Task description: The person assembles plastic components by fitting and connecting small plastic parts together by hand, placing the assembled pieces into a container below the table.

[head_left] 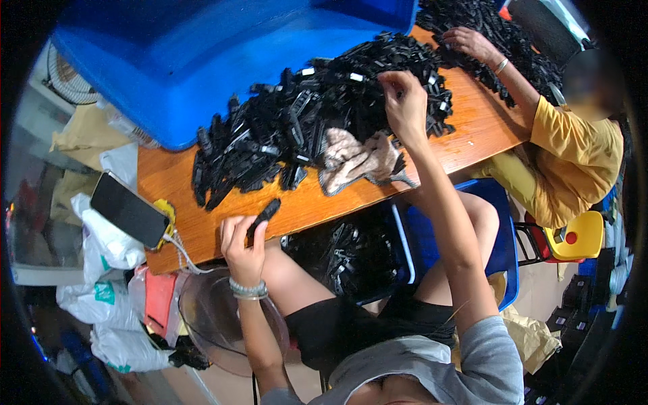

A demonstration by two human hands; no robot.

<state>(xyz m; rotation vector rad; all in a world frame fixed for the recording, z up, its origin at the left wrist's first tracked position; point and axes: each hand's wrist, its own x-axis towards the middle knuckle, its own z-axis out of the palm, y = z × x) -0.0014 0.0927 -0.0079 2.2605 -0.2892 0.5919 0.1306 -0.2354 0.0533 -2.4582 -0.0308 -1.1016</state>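
Note:
My left hand [243,251] is at the near edge of the wooden table [307,209], its thumb and fingers closed on a small black plastic piece [267,212] with a ridged, oblong shape. My right hand [408,108] is over the right part of a big heap of black plastic pieces [270,128]. Its fingers are curled together, and whatever is between them cannot be made out. Near the right wrist, a crumpled pale pink cloth [354,156] with a grey edge lies against the heap.
A large blue tub [202,74] stands behind the heap. A phone [129,210] is on a stand at the left. Below the table is a bin of black pieces [344,260] beside a blue crate [503,270]. At right, a co-worker's hand [472,44] touches another heap.

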